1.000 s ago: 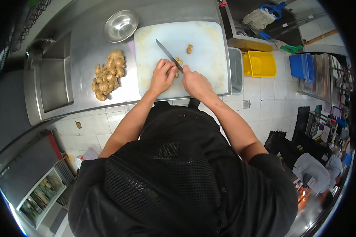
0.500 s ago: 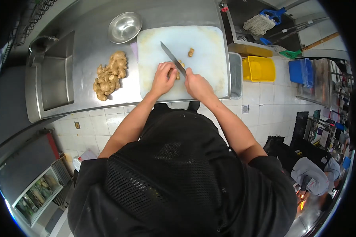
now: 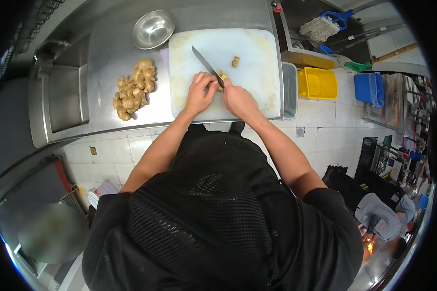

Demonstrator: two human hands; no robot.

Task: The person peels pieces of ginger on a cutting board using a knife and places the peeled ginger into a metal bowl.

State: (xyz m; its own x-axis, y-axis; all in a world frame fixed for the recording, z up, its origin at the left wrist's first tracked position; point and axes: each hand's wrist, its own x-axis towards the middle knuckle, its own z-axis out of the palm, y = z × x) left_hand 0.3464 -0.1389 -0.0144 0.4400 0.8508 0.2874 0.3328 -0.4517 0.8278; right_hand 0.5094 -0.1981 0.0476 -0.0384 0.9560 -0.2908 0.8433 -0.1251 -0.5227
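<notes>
My right hand (image 3: pixel 240 101) grips a kitchen knife (image 3: pixel 204 60), its blade slanting away to the upper left over the white cutting board (image 3: pixel 257 92). Beside the blade, my left hand (image 3: pixel 201 93) has its fingers curled on a piece of ginger, mostly hidden by the hand and knife. Pale cut ginger (image 3: pixel 223 75) shows just right of the blade. A small ginger knob (image 3: pixel 235 61) lies apart, farther up the board. Left of the board, several large ginger roots (image 3: pixel 135 89) are heaped on the steel counter.
A steel bowl (image 3: pixel 154 30) stands behind the ginger heap. The sink (image 3: pixel 69 92) is at far left. Right of the board are a grey bin (image 3: pixel 290 92), a yellow tub (image 3: pixel 320 83) and a blue bin (image 3: pixel 369 89). Another person (image 3: pixel 378 216) bends near a flame at lower right.
The knife and both hands have shifted slightly over the ginger, and more pale cut ginger shows beside the blade. The whole view has moved a little.
</notes>
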